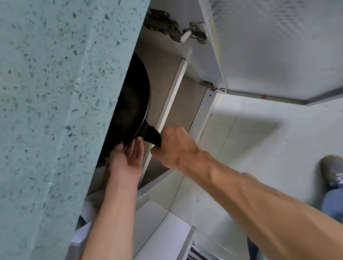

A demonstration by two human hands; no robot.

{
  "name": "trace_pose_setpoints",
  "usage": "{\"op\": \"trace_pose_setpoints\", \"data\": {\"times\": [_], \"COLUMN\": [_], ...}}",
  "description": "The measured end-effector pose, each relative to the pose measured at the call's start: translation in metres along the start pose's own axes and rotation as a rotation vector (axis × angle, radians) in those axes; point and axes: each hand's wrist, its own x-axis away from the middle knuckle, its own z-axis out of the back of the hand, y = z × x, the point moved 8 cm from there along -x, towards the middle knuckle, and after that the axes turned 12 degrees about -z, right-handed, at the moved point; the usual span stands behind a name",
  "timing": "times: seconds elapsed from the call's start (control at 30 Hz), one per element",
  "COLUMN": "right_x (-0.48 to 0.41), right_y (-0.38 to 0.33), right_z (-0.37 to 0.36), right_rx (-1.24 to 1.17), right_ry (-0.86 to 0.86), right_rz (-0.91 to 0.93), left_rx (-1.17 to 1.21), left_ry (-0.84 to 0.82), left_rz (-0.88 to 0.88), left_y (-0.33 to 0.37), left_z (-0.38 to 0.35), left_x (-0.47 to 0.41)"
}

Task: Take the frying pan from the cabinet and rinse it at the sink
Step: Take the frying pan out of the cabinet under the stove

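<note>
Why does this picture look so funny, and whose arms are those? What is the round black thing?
There is no machine here. A person is wearing a small camera on their head, so you see what they see when they look down. That is why their own arms reach into the picture from the bottom.

The big speckled green slab on the left is the countertop, seen from above. Under it is a cabinet, and its white cabinet door is swung open.

The round black thing is a frying pan, partly inside the cabinet. The right hand grips its black handle. The left hand rests flat fingers against the pan's edge.

Far below you can see a grey shoe on the pale floor.
</note>
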Motion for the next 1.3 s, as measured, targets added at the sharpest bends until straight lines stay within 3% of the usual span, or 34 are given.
{"op": "trace_pose_setpoints", "data": {"times": [0.33, 0.63, 0.87, 1.1, 1.3], "right_x": [0.095, 0.197, 0.292, 0.362, 0.411], "right_y": [0.084, 0.141, 0.148, 0.150, 0.153], "right_z": [0.060, 0.091, 0.140, 0.165, 0.159], "right_rx": [0.051, 0.102, 0.126, 0.191, 0.087], "right_ry": [-0.062, -0.074, 0.009, 0.171, 0.140], "right_rz": [-0.151, -0.283, -0.235, -0.286, -0.334], "left_rx": [-0.052, -0.084, 0.005, 0.039, 0.000], "left_ry": [-0.125, -0.067, -0.133, -0.242, -0.358], "left_rz": [0.126, 0.250, 0.425, 0.482, 0.486], "left_y": [-0.032, -0.059, -0.055, -0.041, -0.033], "left_z": [0.001, 0.027, 0.032, 0.037, 0.052], "left_x": [0.112, 0.215, 0.308, 0.362, 0.392]}}
